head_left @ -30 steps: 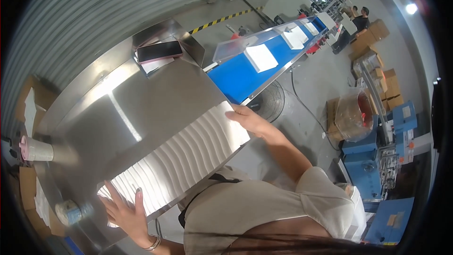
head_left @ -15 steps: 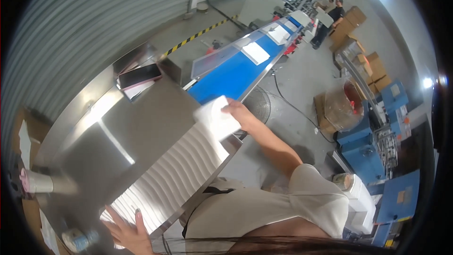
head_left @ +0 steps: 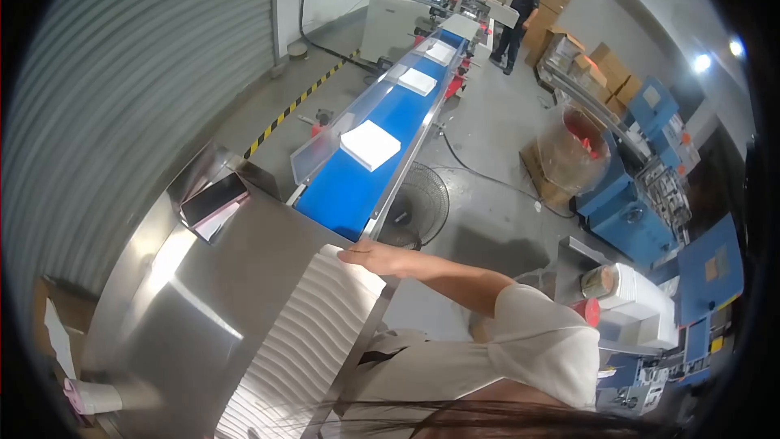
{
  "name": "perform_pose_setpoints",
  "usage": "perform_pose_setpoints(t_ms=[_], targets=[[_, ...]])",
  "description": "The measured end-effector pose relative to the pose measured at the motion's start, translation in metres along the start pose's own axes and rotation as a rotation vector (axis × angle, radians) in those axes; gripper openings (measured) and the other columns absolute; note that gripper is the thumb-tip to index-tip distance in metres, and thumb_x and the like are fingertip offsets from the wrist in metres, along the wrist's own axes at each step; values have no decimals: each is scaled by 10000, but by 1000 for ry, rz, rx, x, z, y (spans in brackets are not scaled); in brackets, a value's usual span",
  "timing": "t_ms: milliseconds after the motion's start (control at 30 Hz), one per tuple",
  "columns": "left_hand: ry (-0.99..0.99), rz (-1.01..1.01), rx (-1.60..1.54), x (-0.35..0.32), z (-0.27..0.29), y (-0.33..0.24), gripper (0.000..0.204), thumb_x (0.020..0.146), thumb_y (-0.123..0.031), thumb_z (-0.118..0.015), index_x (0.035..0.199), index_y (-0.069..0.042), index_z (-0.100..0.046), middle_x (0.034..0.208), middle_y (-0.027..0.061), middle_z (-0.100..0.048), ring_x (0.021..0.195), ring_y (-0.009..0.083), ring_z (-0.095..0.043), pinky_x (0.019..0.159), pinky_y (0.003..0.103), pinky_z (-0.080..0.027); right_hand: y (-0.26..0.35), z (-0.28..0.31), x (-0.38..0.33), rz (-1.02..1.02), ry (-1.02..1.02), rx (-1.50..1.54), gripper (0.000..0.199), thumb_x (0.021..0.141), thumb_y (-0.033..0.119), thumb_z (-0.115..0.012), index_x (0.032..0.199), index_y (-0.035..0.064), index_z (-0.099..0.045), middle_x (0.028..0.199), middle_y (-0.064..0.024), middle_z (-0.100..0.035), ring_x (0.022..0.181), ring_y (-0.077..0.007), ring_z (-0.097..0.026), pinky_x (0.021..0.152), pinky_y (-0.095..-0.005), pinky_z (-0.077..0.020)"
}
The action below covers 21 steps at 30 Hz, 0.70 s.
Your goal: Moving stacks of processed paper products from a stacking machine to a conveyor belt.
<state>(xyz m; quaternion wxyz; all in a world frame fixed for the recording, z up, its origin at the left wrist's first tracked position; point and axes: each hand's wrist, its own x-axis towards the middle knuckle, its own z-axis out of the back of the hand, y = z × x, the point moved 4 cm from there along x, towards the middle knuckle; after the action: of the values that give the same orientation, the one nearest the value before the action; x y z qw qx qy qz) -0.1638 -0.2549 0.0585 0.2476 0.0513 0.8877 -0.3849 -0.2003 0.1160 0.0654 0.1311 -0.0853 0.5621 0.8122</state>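
Note:
A long row of white folded paper stacks stands packed on edge along the near side of the steel table. At its far end, beside the blue conveyor belt, is my right hand. The fingers of that hand are together and hold the endmost paper stack against the others; part of the grip is hidden. More white paper stacks lie flat on the belt, the closest being a square one. My left hand is out of view.
A phone lies at the table's far left corner, and a pink-lidded cup is at lower left. Below the belt stands a round fan. Two people are near the machine at the back. Boxes and blue machinery stand to the right.
The paper stack in my right hand has come down onto the row's far end. My left hand has dropped out of view. The view has shifted, and stacks on the belt appear closer.

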Motion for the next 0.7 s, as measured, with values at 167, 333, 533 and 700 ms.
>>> perform_pose_setpoints(t_ms=[167, 333, 533, 700], targets=[[50, -33, 61, 17, 0, -3, 563, 854, -421, -423, 1302, -106, -291, 1338, 157, -244, 1200, 246, -303, 979, 325, -249, 31, -1, -19, 31, 226, -173, 481, 859, 407, -406, 991, -38, -531, 918, -174, -560, 878, -251, -514, 771, -322, -390], [124, -47, 128, 42, -9, -3, 567, 857, -417, -419, 1301, -93, -285, 1331, 156, -258, 1196, 247, -309, 978, 331, -248, 17, 0, -5, 1, 251, -59, 459, 872, 371, -397, 1039, -37, -525, 973, -164, -551, 945, -249, -501, 806, -309, -384], [173, -73, 194, 59, -6, -2, 571, 860, -413, -416, 1300, -76, -278, 1322, 154, -275, 1192, 247, -316, 978, 338, -248, 5, 4, -1, -62, 145, 78, 366, 859, 268, -434, 1059, -27, -515, 1025, -178, -517, 1008, -247, -450, 830, -310, -379], [129, -125, 232, 48, 26, -7, 576, 862, -409, -412, 1300, -63, -273, 1314, 153, -290, 1189, 248, -322, 978, 344, -247, -15, 21, 22, -68, 114, 58, 465, 818, 191, -502, 1210, -13, -358, 1054, -166, -494, 932, -243, -511, 784, -336, -436]])
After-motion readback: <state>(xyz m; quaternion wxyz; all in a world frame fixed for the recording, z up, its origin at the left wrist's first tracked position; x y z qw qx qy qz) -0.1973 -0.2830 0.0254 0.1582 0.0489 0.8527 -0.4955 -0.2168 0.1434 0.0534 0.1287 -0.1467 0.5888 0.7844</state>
